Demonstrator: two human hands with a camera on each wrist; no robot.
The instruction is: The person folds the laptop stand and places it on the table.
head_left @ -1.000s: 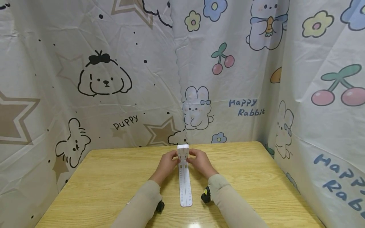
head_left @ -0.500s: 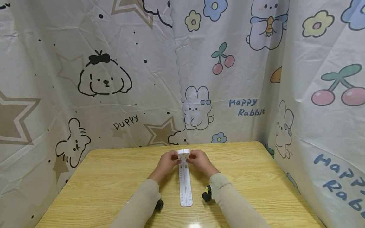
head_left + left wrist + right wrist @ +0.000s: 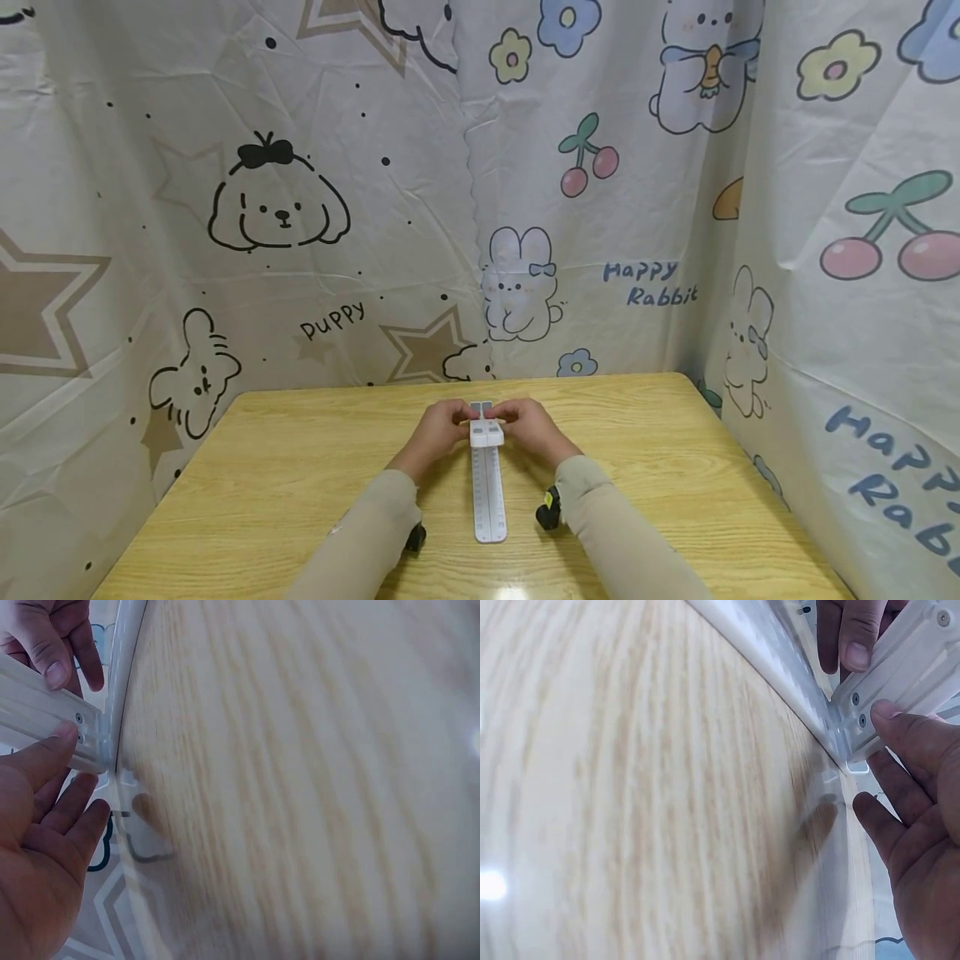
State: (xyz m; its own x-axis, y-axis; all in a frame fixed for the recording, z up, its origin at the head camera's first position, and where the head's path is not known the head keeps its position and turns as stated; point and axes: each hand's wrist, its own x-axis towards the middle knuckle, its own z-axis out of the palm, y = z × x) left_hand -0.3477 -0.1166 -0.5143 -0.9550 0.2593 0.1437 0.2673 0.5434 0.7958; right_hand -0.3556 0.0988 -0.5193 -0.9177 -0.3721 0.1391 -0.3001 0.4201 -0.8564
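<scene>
A long white folding stand (image 3: 489,500) lies on the table, pointing toward me, its hinge at the far end. Its raised arm (image 3: 487,432) leans toward me over the strip, with small grey pads on it. My left hand (image 3: 442,425) pinches the arm's left side near the hinge, and my right hand (image 3: 528,427) pinches the right side. In the left wrist view, the left thumb (image 3: 56,746) presses beside small screws on the arm. The right wrist view has the right thumb (image 3: 911,735) on the same face, fingers behind it.
The wood-grain table (image 3: 315,483) extends to both sides of the stand. A printed curtain (image 3: 390,208) hangs behind and along the sides. Black wrist cameras (image 3: 550,508) sit below the sleeves.
The stand's arm, more upright a second ago, has swung down toward me over the strip. Both hands have stayed at the hinge end, pinching it; the strip has stayed put.
</scene>
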